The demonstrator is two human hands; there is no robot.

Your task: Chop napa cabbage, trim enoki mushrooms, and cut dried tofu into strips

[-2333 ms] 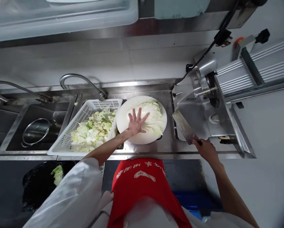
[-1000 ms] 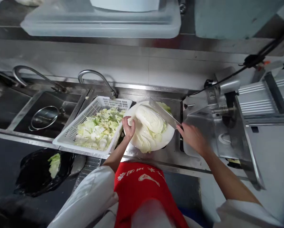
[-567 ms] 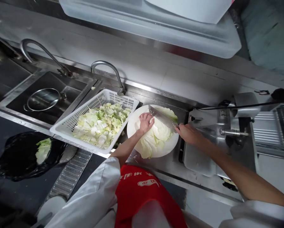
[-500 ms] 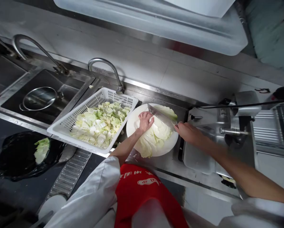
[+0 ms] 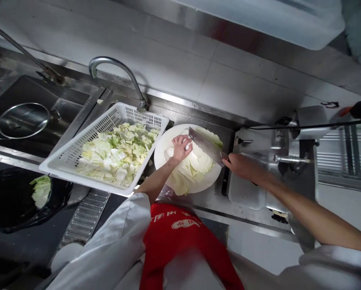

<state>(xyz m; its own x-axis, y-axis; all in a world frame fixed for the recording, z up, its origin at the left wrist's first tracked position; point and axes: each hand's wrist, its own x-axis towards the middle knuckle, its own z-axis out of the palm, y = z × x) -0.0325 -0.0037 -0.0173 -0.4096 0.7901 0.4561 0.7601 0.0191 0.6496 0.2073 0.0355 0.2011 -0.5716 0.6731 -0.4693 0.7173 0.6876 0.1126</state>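
Note:
A pale green cabbage (image 5: 200, 162) lies on a round white cutting board (image 5: 161, 155). With fingers curled, my left hand (image 5: 181, 148) presses on the cabbage's left side. My right hand (image 5: 239, 165) is wrapped around the handle of a cleaver (image 5: 205, 145). The wide blade lies across the cabbage, its far end close to my left fingertips. Whether the edge has sunk into the leaves is hard to see. Left of the board, a white plastic basket (image 5: 59, 166) contains many chopped cabbage pieces (image 5: 117, 151).
A curved faucet (image 5: 117, 62) rises behind the basket. Farther left, a metal pot (image 5: 23, 121) sits in a sink (image 5: 65, 110). A black bag (image 5: 14, 201) with a leaf in it is at lower left. A slicing machine (image 5: 277, 165) stands to the right.
My left fingers have gone from spread to more curled on the cabbage. The cleaver stays across it with little movement. The whole view has shifted, with the basket and sinks further left.

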